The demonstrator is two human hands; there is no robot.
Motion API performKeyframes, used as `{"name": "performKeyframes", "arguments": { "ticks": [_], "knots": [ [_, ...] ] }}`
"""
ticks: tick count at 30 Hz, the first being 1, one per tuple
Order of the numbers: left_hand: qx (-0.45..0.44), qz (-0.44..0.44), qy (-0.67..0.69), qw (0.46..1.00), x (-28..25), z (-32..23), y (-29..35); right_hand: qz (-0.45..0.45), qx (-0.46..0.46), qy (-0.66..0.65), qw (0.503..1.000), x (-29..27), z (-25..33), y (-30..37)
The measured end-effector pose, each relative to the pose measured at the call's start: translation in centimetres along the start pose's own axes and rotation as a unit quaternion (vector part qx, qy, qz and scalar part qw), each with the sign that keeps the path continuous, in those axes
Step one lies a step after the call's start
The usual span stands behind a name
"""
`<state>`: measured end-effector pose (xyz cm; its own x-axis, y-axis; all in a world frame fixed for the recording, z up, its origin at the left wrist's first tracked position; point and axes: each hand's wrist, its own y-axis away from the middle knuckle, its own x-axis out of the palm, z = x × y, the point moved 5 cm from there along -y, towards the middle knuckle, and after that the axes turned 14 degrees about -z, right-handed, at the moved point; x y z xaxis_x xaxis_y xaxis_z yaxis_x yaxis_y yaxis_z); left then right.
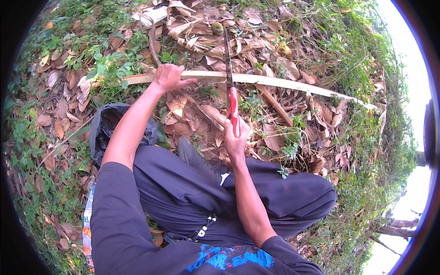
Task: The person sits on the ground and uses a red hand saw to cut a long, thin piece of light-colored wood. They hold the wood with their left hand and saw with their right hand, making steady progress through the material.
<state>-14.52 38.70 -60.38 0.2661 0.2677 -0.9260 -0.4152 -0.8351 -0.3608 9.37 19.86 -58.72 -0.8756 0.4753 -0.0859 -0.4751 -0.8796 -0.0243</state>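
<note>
A long pale strip of wood (270, 81) lies crosswise in front of me above the leaf litter. My left hand (169, 78) is closed over its left part, thumb stretched along it to the right. In my right hand (237, 136) is the red handle of a hand saw (228, 59), its narrow dark blade pointing away from me. The blade crosses the strip near its middle, right of my left hand. Whether the teeth have cut into the wood is too small to tell.
A brown stick (274, 104) lies under the strip, right of the saw. Beside my left forearm sits a black plastic bag (106, 120). A round greenish fruit-like thing (217, 28) is near the blade's tip. Dry leaves and green plants cover the ground around my crossed legs (183, 183).
</note>
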Motion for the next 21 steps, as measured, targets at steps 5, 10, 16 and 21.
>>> {"name": "performKeyframes", "arguments": {
  "ticks": [5, 10, 16, 21],
  "knots": [
    [0.007, -0.006, -0.004, 1.0, -0.1, 0.0, -0.4, -0.005, -0.026, 0.0, 1.0, -1.0, 0.9, 1.9],
    [0.017, -0.046, 0.012, 0.999, 0.0, 0.4, -0.1, 0.024, -0.054, 0.057, 0.997, -4.0, 1.9, 7.1],
    [0.015, -0.035, 0.009, 0.999, 0.0, 0.4, -0.3, 0.023, -0.023, 0.032, 0.999, -4.4, 2.3, 6.9],
    [0.019, -0.042, 0.015, 0.999, 0.1, 0.3, -0.1, 0.006, -0.083, 0.029, 0.996, -1.0, 1.3, 1.8]
  ]
}}
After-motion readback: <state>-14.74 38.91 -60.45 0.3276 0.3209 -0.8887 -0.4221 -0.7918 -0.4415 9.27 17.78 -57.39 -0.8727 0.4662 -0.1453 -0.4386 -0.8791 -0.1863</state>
